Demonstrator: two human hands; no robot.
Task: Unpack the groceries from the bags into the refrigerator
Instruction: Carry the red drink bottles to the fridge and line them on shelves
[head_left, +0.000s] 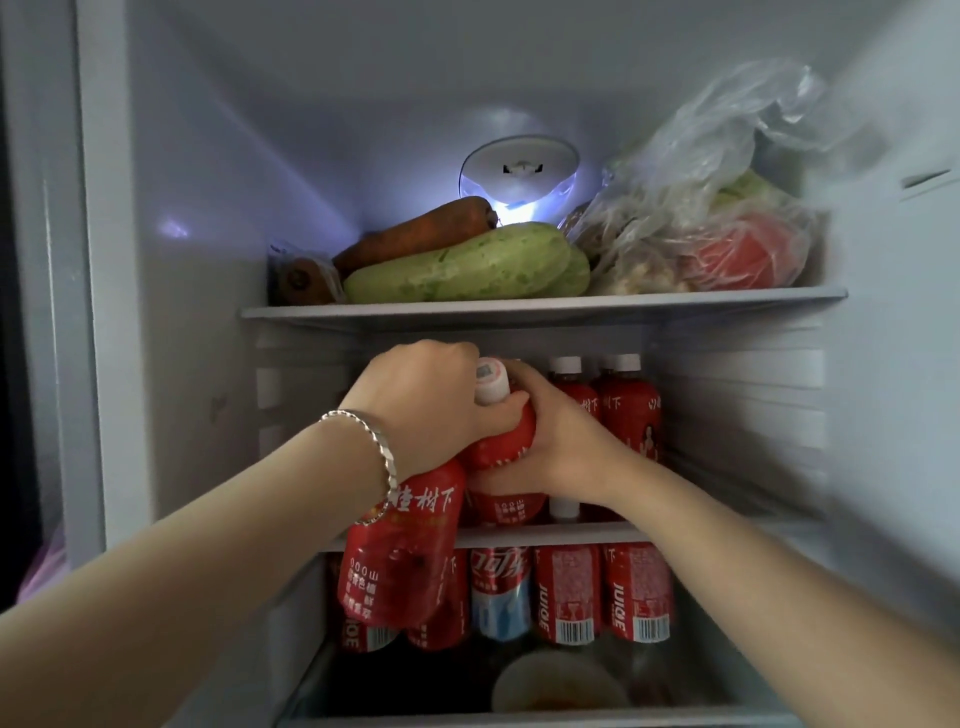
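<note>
left hand (421, 400) closed on near bottle (400, 551) | right hand (550, 441) wrapped around second bottle (501, 415) | risk: tilted bottles could topple the standing row (623, 405) on the middle shelf (587, 531)

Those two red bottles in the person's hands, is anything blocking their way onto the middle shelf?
Partly. Upright red bottles already fill the right and back of the middle shelf. The left hand holds one bottle at the shelf's left front; the right hand holds another. The shelf's left is hidden behind the hands.
</note>
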